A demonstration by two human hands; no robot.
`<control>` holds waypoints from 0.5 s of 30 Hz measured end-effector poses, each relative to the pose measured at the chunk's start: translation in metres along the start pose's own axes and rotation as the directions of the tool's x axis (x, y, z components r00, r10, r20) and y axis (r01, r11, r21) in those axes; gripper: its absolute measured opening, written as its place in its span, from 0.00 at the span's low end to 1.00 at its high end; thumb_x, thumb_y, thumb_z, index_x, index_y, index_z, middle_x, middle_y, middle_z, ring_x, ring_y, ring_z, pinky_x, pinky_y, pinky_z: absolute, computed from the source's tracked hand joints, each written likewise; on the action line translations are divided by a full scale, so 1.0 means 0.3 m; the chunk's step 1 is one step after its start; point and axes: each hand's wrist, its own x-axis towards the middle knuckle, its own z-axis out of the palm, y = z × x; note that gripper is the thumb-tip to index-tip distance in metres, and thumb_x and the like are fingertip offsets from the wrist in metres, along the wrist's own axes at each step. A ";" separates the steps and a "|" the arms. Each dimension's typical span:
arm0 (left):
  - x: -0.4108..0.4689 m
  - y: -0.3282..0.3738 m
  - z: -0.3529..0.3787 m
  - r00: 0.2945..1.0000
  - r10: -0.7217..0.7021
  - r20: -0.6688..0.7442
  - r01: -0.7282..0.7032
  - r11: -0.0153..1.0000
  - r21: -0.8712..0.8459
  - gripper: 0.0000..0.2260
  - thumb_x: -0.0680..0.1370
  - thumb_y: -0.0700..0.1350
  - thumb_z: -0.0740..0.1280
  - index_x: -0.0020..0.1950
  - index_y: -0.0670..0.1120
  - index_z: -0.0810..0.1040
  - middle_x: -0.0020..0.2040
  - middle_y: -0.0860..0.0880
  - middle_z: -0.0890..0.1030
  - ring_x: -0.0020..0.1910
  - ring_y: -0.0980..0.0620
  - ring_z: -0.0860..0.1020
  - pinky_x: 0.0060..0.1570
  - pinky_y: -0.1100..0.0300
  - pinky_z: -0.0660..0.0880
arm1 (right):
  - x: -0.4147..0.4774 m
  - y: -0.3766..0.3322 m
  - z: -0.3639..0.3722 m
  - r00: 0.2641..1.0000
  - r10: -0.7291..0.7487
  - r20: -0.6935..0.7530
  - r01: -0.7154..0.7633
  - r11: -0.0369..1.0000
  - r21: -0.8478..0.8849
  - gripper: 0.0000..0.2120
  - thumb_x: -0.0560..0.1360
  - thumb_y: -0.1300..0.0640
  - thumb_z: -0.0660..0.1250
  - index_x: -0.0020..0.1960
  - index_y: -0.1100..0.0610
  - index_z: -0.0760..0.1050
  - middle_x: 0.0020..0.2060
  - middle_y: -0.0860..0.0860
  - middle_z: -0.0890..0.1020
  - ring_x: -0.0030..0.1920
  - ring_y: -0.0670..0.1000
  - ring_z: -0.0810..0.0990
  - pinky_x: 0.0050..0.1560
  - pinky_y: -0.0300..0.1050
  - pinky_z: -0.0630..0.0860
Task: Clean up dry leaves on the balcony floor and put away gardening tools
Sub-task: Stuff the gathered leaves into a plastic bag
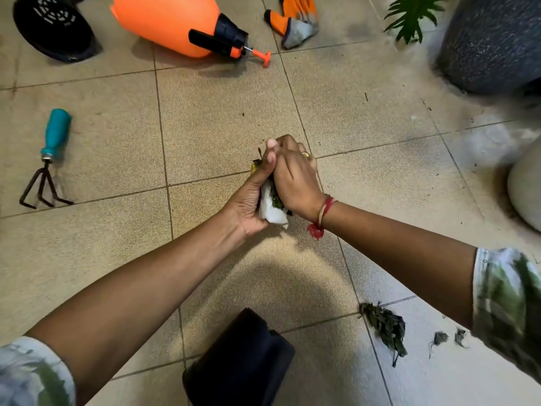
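Note:
My left hand [251, 197] and my right hand [292, 174] press together over the tiled floor, squeezing a wad of dry green leaves [275, 197] against a white sheet of paper [270, 210]. More dry leaves [385, 326] lie in a clump on the floor at the lower right, with two small scraps [439, 338] beside them. A teal-handled hand rake [51, 155] lies at the left. An orange spray bottle [172, 23] rests on its side at the top, and orange-grey gloves [295, 20] lie right of it.
A black pot [54, 27] lies on its side at the top left. Another black pot [243, 364] sits near me at the bottom centre. A dark speckled planter [491, 42] with a green plant [409, 16] stands top right; a white pot [525, 186] at the right edge.

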 end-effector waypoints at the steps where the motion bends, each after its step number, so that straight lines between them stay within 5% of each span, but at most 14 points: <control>1: 0.002 0.001 -0.001 1.000 -0.006 0.007 0.006 1.000 -0.006 0.27 0.68 0.49 0.72 0.64 0.40 0.73 0.62 0.44 0.76 0.68 0.45 0.70 0.70 0.50 0.66 | 0.001 0.005 -0.001 1.000 -0.002 0.001 0.002 1.000 -0.001 0.27 0.72 0.40 0.38 0.44 0.53 0.72 0.46 0.46 0.68 0.46 0.44 0.67 0.58 0.51 0.61; 5: -0.012 0.002 -0.007 0.997 -0.068 -0.036 0.067 0.997 -0.026 0.25 0.64 0.44 0.75 0.59 0.37 0.78 0.59 0.42 0.80 0.60 0.45 0.78 0.60 0.50 0.75 | 0.006 0.029 0.005 0.999 0.005 0.039 -0.009 0.996 0.093 0.21 0.74 0.44 0.45 0.58 0.51 0.70 0.55 0.46 0.71 0.55 0.46 0.70 0.66 0.65 0.58; 8: -0.019 0.002 -0.020 0.992 -0.085 -0.091 0.089 0.995 0.038 0.27 0.62 0.45 0.77 0.58 0.37 0.79 0.59 0.40 0.80 0.59 0.44 0.79 0.61 0.48 0.74 | 0.011 0.046 0.007 0.995 0.000 0.097 -0.014 0.990 0.138 0.27 0.73 0.46 0.49 0.73 0.46 0.58 0.70 0.50 0.64 0.69 0.50 0.64 0.68 0.69 0.53; 11: -0.019 0.009 -0.032 0.982 -0.133 -0.132 0.149 0.982 0.115 0.38 0.56 0.48 0.82 0.63 0.38 0.75 0.65 0.39 0.76 0.64 0.43 0.75 0.67 0.46 0.68 | 0.024 0.062 0.012 0.982 0.109 0.151 -0.135 0.974 0.179 0.35 0.71 0.46 0.53 0.76 0.44 0.46 0.75 0.51 0.55 0.73 0.53 0.56 0.70 0.68 0.51; 15: -0.015 0.011 -0.053 0.979 -0.140 -0.152 0.163 0.975 0.152 0.41 0.55 0.47 0.83 0.65 0.38 0.72 0.66 0.38 0.75 0.67 0.42 0.72 0.70 0.45 0.63 | 0.033 0.051 0.013 0.941 0.252 0.226 -0.318 0.885 0.339 0.37 0.74 0.45 0.59 0.76 0.43 0.43 0.75 0.53 0.52 0.73 0.55 0.57 0.72 0.64 0.53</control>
